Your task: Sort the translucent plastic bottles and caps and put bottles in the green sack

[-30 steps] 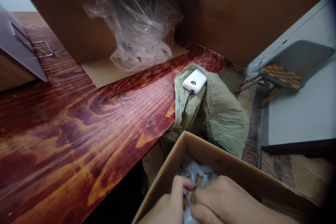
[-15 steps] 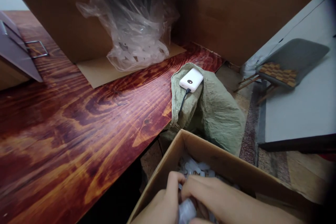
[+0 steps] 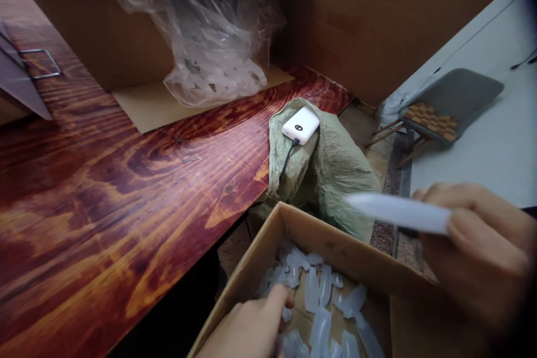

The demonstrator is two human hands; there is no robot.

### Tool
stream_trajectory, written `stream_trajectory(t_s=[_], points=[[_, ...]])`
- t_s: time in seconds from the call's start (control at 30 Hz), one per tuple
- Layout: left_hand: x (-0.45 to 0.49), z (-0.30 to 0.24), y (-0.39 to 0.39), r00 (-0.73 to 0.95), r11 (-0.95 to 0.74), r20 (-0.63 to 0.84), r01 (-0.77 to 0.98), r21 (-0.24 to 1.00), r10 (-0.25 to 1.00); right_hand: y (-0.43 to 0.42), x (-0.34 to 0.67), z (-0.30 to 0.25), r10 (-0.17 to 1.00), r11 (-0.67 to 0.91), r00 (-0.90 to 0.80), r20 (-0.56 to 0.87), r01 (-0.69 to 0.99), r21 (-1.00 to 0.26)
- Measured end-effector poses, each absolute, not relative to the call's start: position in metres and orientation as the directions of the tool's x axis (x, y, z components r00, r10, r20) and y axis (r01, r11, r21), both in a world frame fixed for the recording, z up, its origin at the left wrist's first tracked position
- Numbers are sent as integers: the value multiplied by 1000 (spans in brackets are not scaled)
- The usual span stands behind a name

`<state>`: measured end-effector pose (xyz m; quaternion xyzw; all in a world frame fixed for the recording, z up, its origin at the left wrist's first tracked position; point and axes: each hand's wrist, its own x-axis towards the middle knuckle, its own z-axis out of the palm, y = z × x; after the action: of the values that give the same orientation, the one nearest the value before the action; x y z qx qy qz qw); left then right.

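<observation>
My right hand (image 3: 474,235) is raised above the right side of an open cardboard box (image 3: 335,240). Its thumb and fingers pinch a long, translucent white plastic piece (image 3: 398,213) with a tapered end that points left. Low in the box's left part is my left hand (image 3: 251,324), its fingers curled inward; what they may hold is hidden. Beside it lie several similar translucent plastic pieces (image 3: 321,330), some long and curved, some short and round. My right hand is blurred by motion.
Left of the box is a reddish wood-grained table (image 3: 168,190). On it stands a large carton (image 3: 356,28) with a clear plastic bag (image 3: 218,56) of pale pieces. A white power bank (image 3: 302,123) with a cable rests on a green sack (image 3: 344,162). A grey chair (image 3: 465,98) stands behind.
My hands were together over the box around a translucent piece. My right hand has moved up and right with a long piece, while my left hand remains low in the box.
</observation>
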<state>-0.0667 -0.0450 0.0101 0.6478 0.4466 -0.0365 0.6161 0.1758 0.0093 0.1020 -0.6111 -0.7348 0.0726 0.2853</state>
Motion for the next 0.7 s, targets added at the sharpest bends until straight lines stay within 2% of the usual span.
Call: stream_trajectory(t_s=[0.03,0.1,0.17,0.23,0.3,0.37,0.43,0.53,0.63,0.7], points=[[-67,12,-45,611,131,-590,628,767,528,17,181,98,933,171,-27,359,911,-375],[-67,15,-47,621,86,-552,617,782,556,30,183,84,967,88,-35,252,976,-201],[-67,16,-50,621,67,-501,586,807,602,37,178,71,979,137,-116,167,983,-121],[-67,15,-52,615,82,-462,542,836,640,35,168,67,956,266,-236,172,946,-185],[-66,13,-53,601,136,-448,492,860,662,25,156,73,898,441,-407,169,838,-322],[-65,11,-53,573,202,-434,424,883,695,13,145,83,789,562,-609,74,670,-484],[-63,10,-51,545,270,-416,330,905,728,4,138,90,639,570,-765,-85,544,-616],[-61,12,-48,537,331,-404,233,915,740,-2,133,89,503,522,-831,-237,511,-683],[-61,14,-45,539,325,-393,222,919,744,0,132,82,524,501,-820,-231,516,-694],[-61,14,-44,517,298,-382,242,924,766,3,133,80,620,500,-769,-156,540,-677]])
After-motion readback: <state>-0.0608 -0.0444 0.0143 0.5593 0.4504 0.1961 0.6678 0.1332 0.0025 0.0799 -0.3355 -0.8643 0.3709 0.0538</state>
